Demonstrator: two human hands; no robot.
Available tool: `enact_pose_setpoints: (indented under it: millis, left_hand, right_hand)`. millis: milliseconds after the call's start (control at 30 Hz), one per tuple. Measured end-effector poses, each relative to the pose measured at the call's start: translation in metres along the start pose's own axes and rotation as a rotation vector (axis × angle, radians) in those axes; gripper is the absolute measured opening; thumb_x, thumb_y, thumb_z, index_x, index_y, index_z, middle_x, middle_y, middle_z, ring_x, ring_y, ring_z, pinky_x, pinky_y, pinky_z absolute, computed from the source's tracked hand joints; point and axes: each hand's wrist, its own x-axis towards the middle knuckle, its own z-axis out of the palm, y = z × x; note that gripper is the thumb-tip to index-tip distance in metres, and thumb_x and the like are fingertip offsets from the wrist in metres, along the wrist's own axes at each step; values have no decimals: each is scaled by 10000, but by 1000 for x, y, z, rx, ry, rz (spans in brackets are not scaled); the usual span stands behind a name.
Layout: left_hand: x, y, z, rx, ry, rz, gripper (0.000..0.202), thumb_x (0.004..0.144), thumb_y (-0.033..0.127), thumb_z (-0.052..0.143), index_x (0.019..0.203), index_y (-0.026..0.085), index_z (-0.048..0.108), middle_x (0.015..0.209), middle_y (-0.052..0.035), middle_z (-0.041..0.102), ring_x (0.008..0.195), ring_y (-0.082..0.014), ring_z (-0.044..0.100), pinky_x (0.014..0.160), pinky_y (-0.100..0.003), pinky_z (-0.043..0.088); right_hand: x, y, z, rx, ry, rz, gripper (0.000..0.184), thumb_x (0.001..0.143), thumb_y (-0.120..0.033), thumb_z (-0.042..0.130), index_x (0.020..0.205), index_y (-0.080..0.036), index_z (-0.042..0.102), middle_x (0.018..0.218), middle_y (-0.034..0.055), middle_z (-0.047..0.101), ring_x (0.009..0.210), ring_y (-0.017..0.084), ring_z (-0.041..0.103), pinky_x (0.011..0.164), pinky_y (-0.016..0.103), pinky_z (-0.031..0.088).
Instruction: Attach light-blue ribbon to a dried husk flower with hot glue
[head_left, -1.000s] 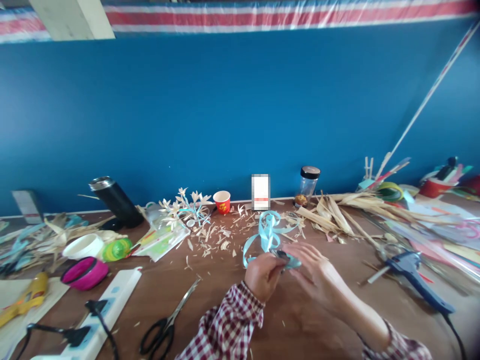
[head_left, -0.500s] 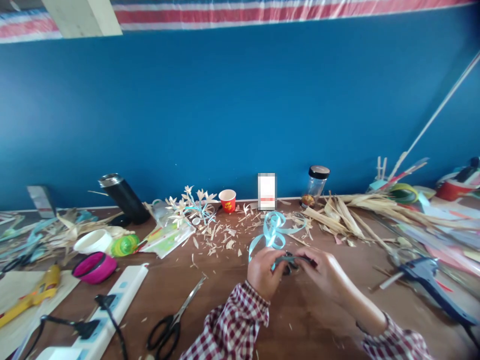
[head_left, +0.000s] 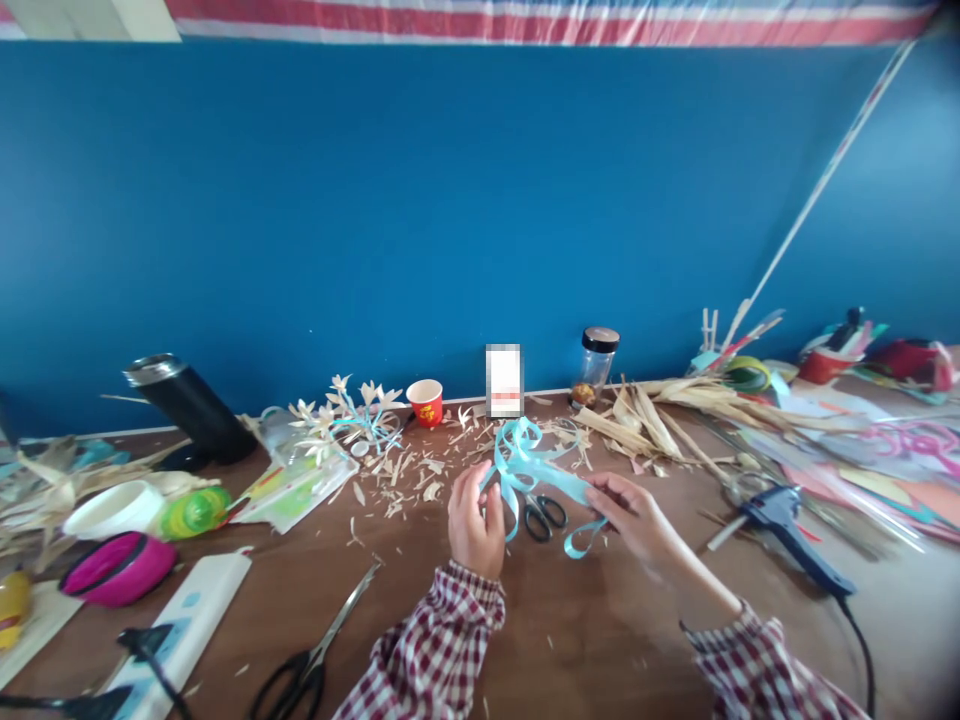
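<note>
In the head view, the person's right hand (head_left: 634,515) pinches a flat, light-blue ribbon (head_left: 559,478) between thumb and fingers. The ribbon lies looped above the middle of the brown wooden counter (head_left: 585,640), between and beyond the hands. The left hand (head_left: 478,525) is at its left edge, fingers curled; whether they grip it, one cannot tell. Black-handled metal scissors (head_left: 545,513) show between the hands, just below the ribbon.

The right hand (head_left: 630,520) pinches blue ribbon (head_left: 544,472) over the counter (head_left: 585,640); left hand (head_left: 478,525) at its eight o'clock, small scissors (head_left: 546,514) at six.
</note>
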Motion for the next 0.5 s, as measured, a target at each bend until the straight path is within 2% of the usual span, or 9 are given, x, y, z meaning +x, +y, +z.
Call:
enact_pose_setpoints:
  millis: [100, 300, 400, 500]
  left_hand:
    - [1, -3, 1, 36, 16, 28, 300, 885, 222, 448, 1166, 175, 540, 1111, -117, 579, 1033, -213, 558, 888, -382, 479]
    - [1, -6, 2, 71, 13, 81, 298, 867, 238, 489, 1148, 160, 551, 1093, -124, 588, 1016, -226, 570, 873, -402, 489]
    - [0, 2, 1, 96, -55, 241, 332, 839, 257, 546, 1160, 172, 550, 1116, -125, 596, 1059, -246, 556, 902, -420, 476]
    - [-3, 10, 0, 126, -220, 469, 449, 803, 306, 606, 1225, 182, 519, 1164, -124, 597, 1102, -263, 536, 923, -422, 469]
  right_hand:
    - [0, 3, -4, 23, 22, 10, 361, 749, -489, 588, 872, -150, 608, 628, -6, 548, 581, 116, 486, 518, 223, 375]
    - [1, 11, -9, -10, 37, -74, 303, 788, -449, 566, 811, -149, 598, 603, -19, 537, 560, 106, 470, 525, 225, 364]
    - [-4, 10, -1, -61, 6, -122, 269, 811, -411, 549, 774, -151, 604, 593, -23, 532, 542, 101, 459, 517, 222, 362]
    - [-13, 3, 13, -148, -51, -201, 201, 815, -343, 553, 768, -162, 627, 630, -10, 580, 567, 111, 493, 539, 223, 384]
